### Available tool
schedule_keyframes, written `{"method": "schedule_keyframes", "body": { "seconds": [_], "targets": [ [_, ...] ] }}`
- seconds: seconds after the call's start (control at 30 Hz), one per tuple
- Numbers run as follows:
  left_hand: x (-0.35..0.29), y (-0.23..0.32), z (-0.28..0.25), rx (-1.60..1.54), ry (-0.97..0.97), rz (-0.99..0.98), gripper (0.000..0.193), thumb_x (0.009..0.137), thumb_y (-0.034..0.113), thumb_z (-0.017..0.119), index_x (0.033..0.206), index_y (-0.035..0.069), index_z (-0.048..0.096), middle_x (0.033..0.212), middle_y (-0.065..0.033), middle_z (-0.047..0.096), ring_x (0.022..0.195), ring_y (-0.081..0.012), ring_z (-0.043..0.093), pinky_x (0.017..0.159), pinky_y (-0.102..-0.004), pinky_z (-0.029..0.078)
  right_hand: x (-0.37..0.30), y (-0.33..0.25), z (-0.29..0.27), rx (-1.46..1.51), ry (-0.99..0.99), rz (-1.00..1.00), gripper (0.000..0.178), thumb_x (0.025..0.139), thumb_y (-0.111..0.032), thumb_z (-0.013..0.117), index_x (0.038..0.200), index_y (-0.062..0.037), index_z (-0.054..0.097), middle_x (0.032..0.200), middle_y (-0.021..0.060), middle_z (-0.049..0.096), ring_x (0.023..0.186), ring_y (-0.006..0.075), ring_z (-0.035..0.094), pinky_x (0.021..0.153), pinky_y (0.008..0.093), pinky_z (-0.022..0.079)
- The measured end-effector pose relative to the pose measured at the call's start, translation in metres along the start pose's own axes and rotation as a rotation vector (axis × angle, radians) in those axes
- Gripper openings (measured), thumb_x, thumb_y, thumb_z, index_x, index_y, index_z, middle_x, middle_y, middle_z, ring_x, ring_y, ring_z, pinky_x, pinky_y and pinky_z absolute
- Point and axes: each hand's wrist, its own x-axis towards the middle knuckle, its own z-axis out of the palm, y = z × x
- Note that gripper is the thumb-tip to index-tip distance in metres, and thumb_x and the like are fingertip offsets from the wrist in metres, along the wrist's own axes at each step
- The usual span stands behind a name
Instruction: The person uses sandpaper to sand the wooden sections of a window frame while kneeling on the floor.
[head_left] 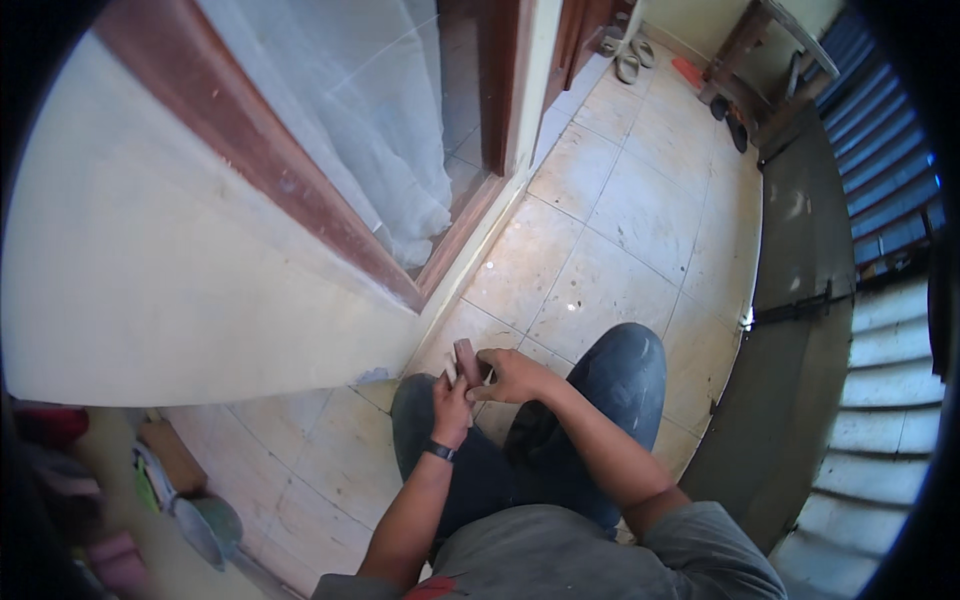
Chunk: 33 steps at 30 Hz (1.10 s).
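Small brownish block (465, 357), flat and oblong, held between both hands just above the knees, slightly left of frame centre. Long axis near upright in the picture, tilted a little toward the upper left; top end free and pointing at the base of the cream wall (150, 270), lower end hidden behind the fingers. Left hand (452, 398) directly beneath the block, fingers (447, 378) curled up around its lower left edge, pinching it from below; black wristband (438, 451) on that wrist. Right hand (510, 377) to the right of the block, at roughly the same height, fingers (483, 362) bent and pressed against its right edge; thumb position not discernible. Both hands in contact, neither clearly nearer; left supporting from underneath, right closing in from the side. Exact kind of block too small to tell. Blue-jeaned knees (620, 370) raised behind the hands, pale floor tiles (600, 280) beyond. Brown door frame (300, 190) and white curtain (370, 120) in the upper left. Sandals (628, 62) at the top edge. Trowel-like tool (195, 520) on the floor at lower left, well apart from the hands. Grey metal gate (800, 300) at right.
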Motion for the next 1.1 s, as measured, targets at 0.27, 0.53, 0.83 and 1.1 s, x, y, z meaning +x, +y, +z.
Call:
{"method": "schedule_keyframes", "body": {
  "seconds": [0.27,0.53,0.83,1.1],
  "targets": [
    [-0.037,0.005,-0.127,0.721,-0.013,0.152,0.032,0.107,0.013,0.07,0.132,-0.007,0.071,0.107,-0.0098,0.079,0.098,-0.0133,0.071,0.087,-0.0322,0.058,-0.012,0.046,-0.042,0.055,0.394,0.168,0.061,0.096,-0.032,0.086,0.142,0.0023,0.064,0.134,0.0274,0.071,0.122,0.0445,0.071,0.104,0.0495,0.058],
    [-0.047,0.002,-0.136,0.823,0.014,0.05,0.024,0.099,0.005,0.073,0.12,-0.006,0.074,0.099,-0.0119,0.079,0.091,-0.0142,0.074,0.08,-0.0338,0.059,-0.055,0.017,-0.038,0.082,0.349,0.46,0.064,0.091,-0.024,0.089,0.144,0.0008,0.064,0.134,0.0273,0.069,0.123,0.0471,0.068,0.104,0.0495,0.055],
    [-0.036,0.002,-0.143,0.793,-0.011,0.039,0.014,0.096,0.007,0.077,0.102,-0.004,0.071,0.078,-0.0068,0.071,0.072,-0.0102,0.067,0.065,-0.0316,0.054,-0.024,0.02,-0.022,0.112,0.521,0.157,0.079,0.094,-0.027,0.087,0.159,0.0016,0.053,0.16,0.0273,0.057,0.147,0.0443,0.057,0.122,0.051,0.045],
    [-0.036,-0.011,-0.124,0.67,0.007,0.101,0.021,0.1,0.008,0.075,0.112,-0.009,0.072,0.092,-0.0096,0.074,0.084,-0.0136,0.069,0.074,-0.0333,0.056,0.178,0.075,0.041,-0.19,0.463,-0.623,0.079,0.108,-0.039,0.066,0.173,-0.0042,0.038,0.178,0.0219,0.038,0.167,0.0379,0.034,0.137,0.0607,0.021]
  ]
}}
